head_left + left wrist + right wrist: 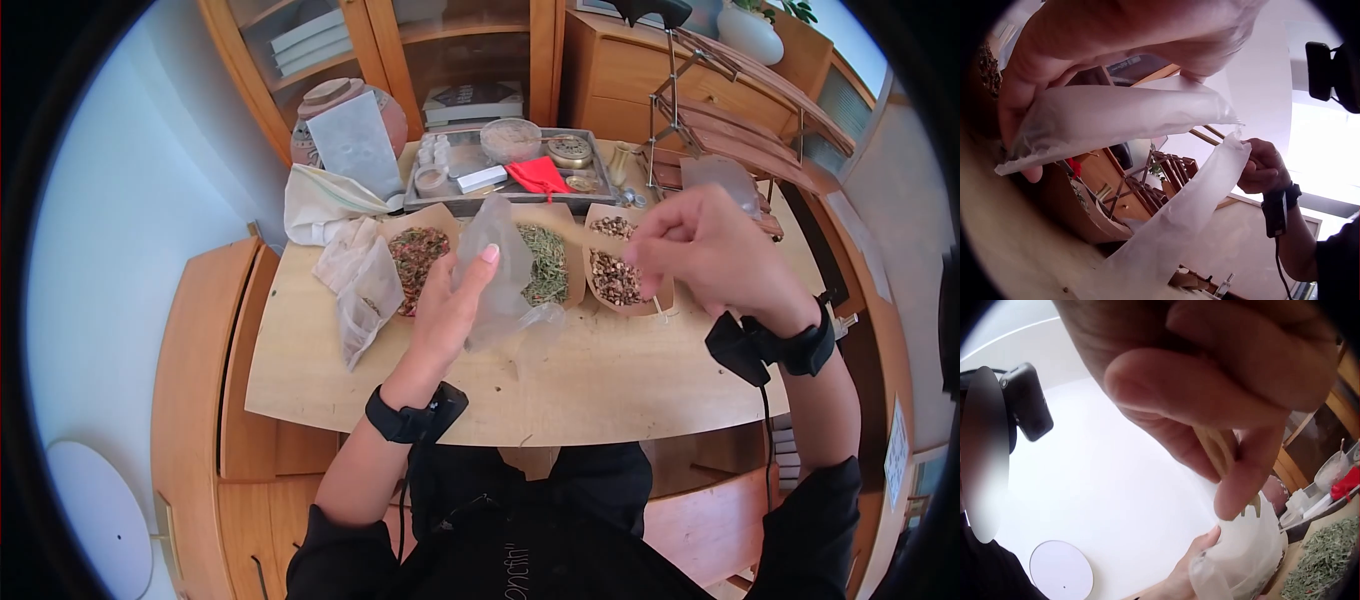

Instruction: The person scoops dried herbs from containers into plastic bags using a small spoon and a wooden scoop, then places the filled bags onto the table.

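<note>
My left hand [447, 312] grips a thin translucent white bag [492, 285], its thumb along the near side and part of the bag drooping over the table. In the left wrist view the bag [1129, 115] bulges out between the fingers. Wooden tongs [588, 238] are pinched in my right hand [728, 250], their tips pointing left toward the bag. The right wrist view shows the forked tip of the tongs [1254, 506] overlapping the bag. Behind the hands, kraft paper trays hold reddish dried herbs [415, 255], green dried herbs [545, 265] and brown dried pieces [617, 275].
At left on the table [400, 400] lie a partly filled translucent bag [368, 305] and a cloth pouch [325, 205]. A grey tray [450, 202] at the back carries a glass bowl [510, 138], a red pouch [538, 178] and small containers. A wooden folding rack [725, 125] stands back right.
</note>
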Motion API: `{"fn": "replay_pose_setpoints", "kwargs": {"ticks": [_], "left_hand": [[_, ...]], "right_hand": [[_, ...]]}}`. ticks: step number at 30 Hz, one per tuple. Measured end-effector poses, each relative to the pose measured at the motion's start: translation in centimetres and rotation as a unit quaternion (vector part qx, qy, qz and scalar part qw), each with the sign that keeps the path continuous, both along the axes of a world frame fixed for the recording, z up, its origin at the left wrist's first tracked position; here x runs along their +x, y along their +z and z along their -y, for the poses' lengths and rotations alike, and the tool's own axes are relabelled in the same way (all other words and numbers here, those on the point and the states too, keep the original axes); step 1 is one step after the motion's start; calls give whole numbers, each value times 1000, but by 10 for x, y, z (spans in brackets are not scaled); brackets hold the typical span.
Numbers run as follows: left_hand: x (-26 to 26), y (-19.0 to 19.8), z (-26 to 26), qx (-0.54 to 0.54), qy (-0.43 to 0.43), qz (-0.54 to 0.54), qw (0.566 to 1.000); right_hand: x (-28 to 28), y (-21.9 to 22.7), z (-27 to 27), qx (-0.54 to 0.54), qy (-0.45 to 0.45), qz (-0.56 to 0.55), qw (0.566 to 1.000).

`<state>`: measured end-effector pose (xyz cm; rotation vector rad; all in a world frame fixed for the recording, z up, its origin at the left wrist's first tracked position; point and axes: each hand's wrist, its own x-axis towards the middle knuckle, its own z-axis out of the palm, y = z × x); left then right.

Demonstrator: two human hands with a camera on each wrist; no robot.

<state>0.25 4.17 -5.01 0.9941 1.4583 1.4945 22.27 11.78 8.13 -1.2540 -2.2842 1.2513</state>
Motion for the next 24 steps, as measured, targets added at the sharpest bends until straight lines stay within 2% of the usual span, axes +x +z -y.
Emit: {"fn": "replay_pose_setpoints", "kwargs": {"ticks": [3, 5, 8, 15, 18, 20, 24], "left_hand": [[-7, -9, 3, 1, -8, 31, 999], [-11, -16, 2, 3, -23, 36, 999], [-7, -22, 0, 9, -23, 48, 999], [-9, -24, -5, 18, -22, 46, 999], [-8, -25, -5, 7, -4, 58, 998], [-8, -25, -5, 10, -5, 60, 998], [-10, -30, -8, 18, -12, 51, 998]], "right_hand": [[11, -17, -17, -6, -30, -48, 998], [11, -41, -27, -26, -48, 19, 998], [9, -80, -38, -53, -63, 46, 996], [-4, -97, -47, -136, -68, -8, 988], [-7, -97, -41, -114, -25, 13, 993], [-11, -95, -36, -37, 20, 54, 998], [-22, -103, -33, 35, 50, 58, 996]]}}
